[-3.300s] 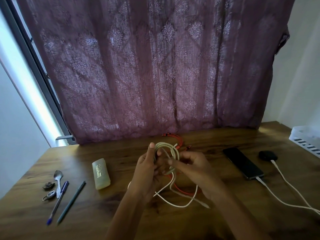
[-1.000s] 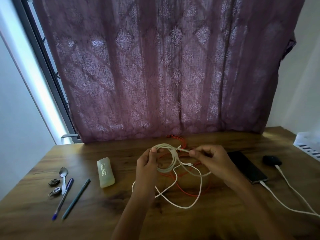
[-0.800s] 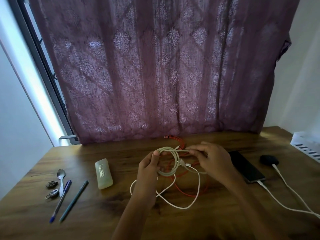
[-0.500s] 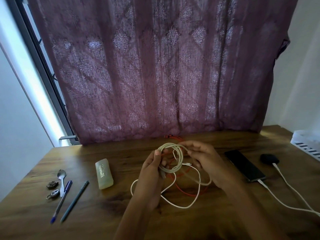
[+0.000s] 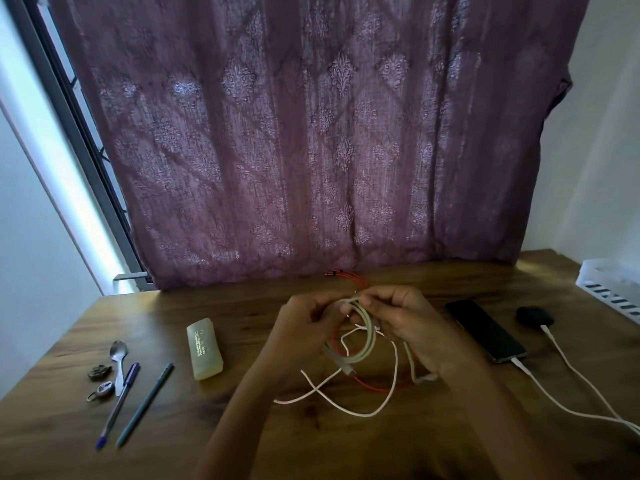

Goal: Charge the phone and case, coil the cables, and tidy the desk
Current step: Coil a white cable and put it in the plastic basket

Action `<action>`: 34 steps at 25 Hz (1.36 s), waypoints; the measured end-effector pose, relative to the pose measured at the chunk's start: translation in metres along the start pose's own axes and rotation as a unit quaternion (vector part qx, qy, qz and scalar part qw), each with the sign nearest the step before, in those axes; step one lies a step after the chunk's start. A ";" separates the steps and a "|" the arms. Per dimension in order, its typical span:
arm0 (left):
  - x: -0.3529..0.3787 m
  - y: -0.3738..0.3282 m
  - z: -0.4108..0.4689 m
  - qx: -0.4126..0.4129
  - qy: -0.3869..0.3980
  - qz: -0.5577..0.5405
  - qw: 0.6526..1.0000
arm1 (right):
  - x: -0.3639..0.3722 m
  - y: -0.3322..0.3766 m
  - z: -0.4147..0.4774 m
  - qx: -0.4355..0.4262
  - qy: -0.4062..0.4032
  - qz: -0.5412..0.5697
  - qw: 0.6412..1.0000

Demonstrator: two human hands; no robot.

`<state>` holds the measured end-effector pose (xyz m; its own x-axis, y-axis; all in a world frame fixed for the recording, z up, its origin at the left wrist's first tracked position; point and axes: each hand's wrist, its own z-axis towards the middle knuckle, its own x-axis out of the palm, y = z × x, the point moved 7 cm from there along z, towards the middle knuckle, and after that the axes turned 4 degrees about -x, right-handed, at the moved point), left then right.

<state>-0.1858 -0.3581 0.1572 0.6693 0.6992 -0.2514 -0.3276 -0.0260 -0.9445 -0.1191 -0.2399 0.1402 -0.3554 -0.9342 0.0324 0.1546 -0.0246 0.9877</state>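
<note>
Nearest us, at the front of the desk (image 5: 62, 427), a loose tail of the white cable (image 5: 360, 414) lies in an open loop, not yet wound. Left of it lie two pens (image 5: 119, 407), a spoon (image 5: 118, 351), keys (image 5: 100, 389) and a small pale bottle (image 5: 204, 348), all untidied

Mid-desk: both hands hold the coil (image 5: 369, 337) just above the wood. The left hand (image 5: 304, 327) has its fingers curled, pinching the turns at the upper left. The right hand (image 5: 415, 327) pinches a strand at the top of the coil, against the left fingertips

Change: a second ago the right hand was drawn out to the right with a slack strand; now it meets the left hand at the top of the loop. We read this as one more turn laid on. Judgement: coiling is under way, with the tail left to feed in

Under the coil a red cable (image 5: 377, 386) lies uncoiled; its plugs (image 5: 341, 273) reach toward the curtain (image 5: 311, 150)

Right: the phone (image 5: 485, 330) and the dark case (image 5: 533, 317) lie flat, each with a white lead (image 5: 568, 362) plugged in, so charging looks done. A white tray (image 5: 616, 289) sits at the far right edge
</note>
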 end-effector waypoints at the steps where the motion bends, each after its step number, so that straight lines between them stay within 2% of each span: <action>1: -0.001 -0.003 0.001 0.007 -0.006 0.042 0.999 | 0.000 0.004 0.000 -0.012 -0.007 -0.008 1.000; 3: -0.004 -0.004 0.001 0.006 -0.044 0.036 0.998 | -0.002 0.010 0.001 -0.048 -0.033 -0.040 0.997; 5: -0.004 0.001 -0.001 -0.015 -0.079 -0.026 0.996 | -0.002 0.013 0.002 -0.101 -0.056 -0.080 0.990; 8: -0.001 0.010 -0.005 -0.062 -0.103 -0.145 0.982 | -0.009 0.019 -0.001 -0.167 -0.113 -0.199 0.959; 10: -0.001 0.010 -0.008 -0.075 -0.119 -0.199 0.970 | -0.008 0.016 -0.004 -0.147 -0.114 -0.193 0.963; 13: -0.001 0.010 -0.011 -0.079 -0.159 -0.247 0.953 | -0.002 -0.004 -0.011 -0.035 -0.109 -0.128 0.985; 15: -0.005 0.010 -0.013 -0.070 -0.192 -0.232 0.951 | 0.002 -0.010 -0.017 0.012 -0.092 -0.067 0.993; 18: -0.007 0.014 -0.015 -0.064 -0.213 -0.219 0.950 | 0.016 0.005 -0.020 -0.016 -0.019 -0.076 0.997; 20: -0.007 0.017 -0.015 -0.071 -0.210 -0.198 0.955 | 0.015 0.006 -0.019 -0.017 -0.024 -0.062 0.998; 22: -0.006 0.020 -0.013 -0.086 -0.199 -0.191 0.958 | 0.012 0.003 -0.017 -0.004 -0.040 0.009 0.999; 24: -0.004 0.019 -0.011 -0.080 -0.169 -0.183 0.965 | 0.014 -0.001 -0.017 0.028 -0.033 0.126 0.991; 26: -0.004 0.011 -0.009 -0.031 -0.135 -0.082 0.987 | 0.018 -0.005 -0.015 0.062 -0.026 0.256 0.964; 28: -0.002 0.004 -0.009 0.018 -0.110 0.068 0.991 | 0.022 -0.009 -0.014 0.085 -0.025 0.331 0.939; 29: -0.001 0.002 -0.010 0.025 -0.110 0.119 0.986 | 0.023 -0.009 -0.013 0.090 -0.024 0.335 0.938; 31: -0.002 0.004 -0.010 0.012 -0.117 0.145 0.982 | 0.022 -0.011 -0.013 0.091 -0.020 0.279 0.956; 34: -0.005 0.009 -0.012 -0.019 -0.140 0.121 0.982 | 0.013 -0.008 -0.014 0.047 -0.050 0.079 0.994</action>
<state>-0.1842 -0.3700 0.1470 0.3628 0.8385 -0.4065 -0.4259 -0.2388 -0.8727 -0.1119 -0.2574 0.1301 -0.4243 -0.8833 0.1992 0.1312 0.1577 0.9787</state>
